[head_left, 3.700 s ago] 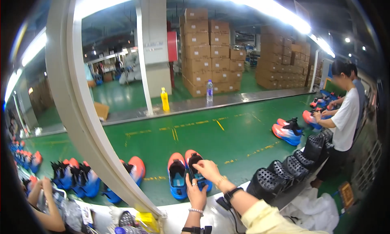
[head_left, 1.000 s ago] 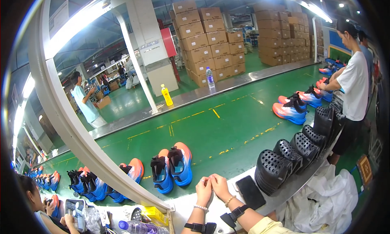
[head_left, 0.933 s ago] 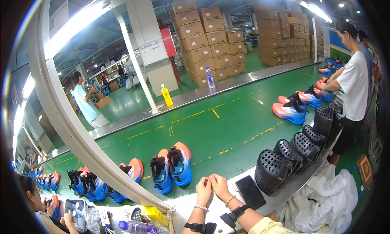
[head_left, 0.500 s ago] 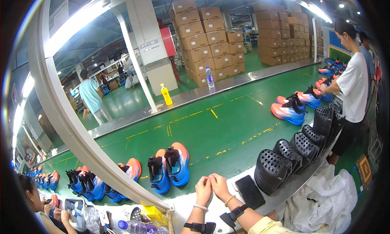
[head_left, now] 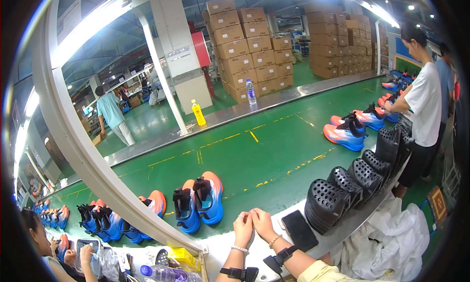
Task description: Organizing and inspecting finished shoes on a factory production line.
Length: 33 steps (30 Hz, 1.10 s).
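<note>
My left hand (head_left: 243,230) and my right hand (head_left: 263,224) meet at the fingertips over the near edge of the green conveyor belt (head_left: 230,149). Fingers on both are bent and pressed together; whatever may lie between them is hidden. A black smartphone (head_left: 299,231) lies on the white ledge just right of my right hand. On the belt, left of my hands, stands a pair of blue and coral sneakers: a left one (head_left: 186,208) and a right one (head_left: 210,198). Black straps with small boxes circle both my wrists.
Stacked black perforated clogs (head_left: 325,203) line the ledge at right, above white plastic sheeting (head_left: 387,243). A white post (head_left: 103,169) crosses at left. Near it lie a purple-capped bottle (head_left: 169,272) and yellow box (head_left: 183,257). Co-workers handle shoes at far right (head_left: 423,105) and lower left (head_left: 41,247).
The sneakers on the belt have shifted slightly left. A person in the background at left has changed stride. My hands stay together in nearly the same place.
</note>
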### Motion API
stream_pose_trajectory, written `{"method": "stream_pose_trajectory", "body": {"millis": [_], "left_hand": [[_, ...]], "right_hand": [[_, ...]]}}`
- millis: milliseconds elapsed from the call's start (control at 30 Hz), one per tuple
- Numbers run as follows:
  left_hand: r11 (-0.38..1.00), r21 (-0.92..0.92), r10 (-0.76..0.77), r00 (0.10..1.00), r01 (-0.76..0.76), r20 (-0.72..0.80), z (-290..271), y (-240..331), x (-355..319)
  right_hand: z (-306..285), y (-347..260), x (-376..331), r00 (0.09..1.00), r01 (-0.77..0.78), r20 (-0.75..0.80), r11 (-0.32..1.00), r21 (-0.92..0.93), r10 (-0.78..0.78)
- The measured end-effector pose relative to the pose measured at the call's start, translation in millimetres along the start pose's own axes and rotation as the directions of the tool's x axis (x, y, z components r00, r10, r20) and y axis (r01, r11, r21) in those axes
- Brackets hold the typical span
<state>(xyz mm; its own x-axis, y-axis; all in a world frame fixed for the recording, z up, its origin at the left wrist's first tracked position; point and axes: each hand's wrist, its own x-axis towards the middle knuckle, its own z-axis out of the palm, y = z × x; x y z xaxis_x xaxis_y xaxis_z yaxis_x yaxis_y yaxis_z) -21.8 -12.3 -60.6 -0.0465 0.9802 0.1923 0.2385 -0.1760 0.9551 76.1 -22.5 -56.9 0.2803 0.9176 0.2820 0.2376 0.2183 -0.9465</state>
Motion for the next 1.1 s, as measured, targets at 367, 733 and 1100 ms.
{"method": "stream_pose_trajectory", "body": {"millis": [367, 733, 1100], "left_hand": [[1.000, -0.003, -0.012, 1.000, 0.012, -0.001, 3.2, 0.6, 0.1], [1.000, 0.007, -0.020, 1.000, 0.020, 0.005, 7.3, 2.3, -0.1], [0.999, -0.019, -0.037, 0.999, 0.037, 0.005, 11.7, -0.9, 1.0]], "right_hand": [[-2.6, -0.2, 0.4, 1.000, 0.002, -0.009, 1.000, 0.004, -0.002], [-5.3, 5.3, 2.9, 0.999, -0.034, 0.005, 0.999, -0.035, 0.034], [-7.4, 8.7, 4.2, 1.000, -0.005, 0.000, 1.000, -0.014, 0.005]]}}
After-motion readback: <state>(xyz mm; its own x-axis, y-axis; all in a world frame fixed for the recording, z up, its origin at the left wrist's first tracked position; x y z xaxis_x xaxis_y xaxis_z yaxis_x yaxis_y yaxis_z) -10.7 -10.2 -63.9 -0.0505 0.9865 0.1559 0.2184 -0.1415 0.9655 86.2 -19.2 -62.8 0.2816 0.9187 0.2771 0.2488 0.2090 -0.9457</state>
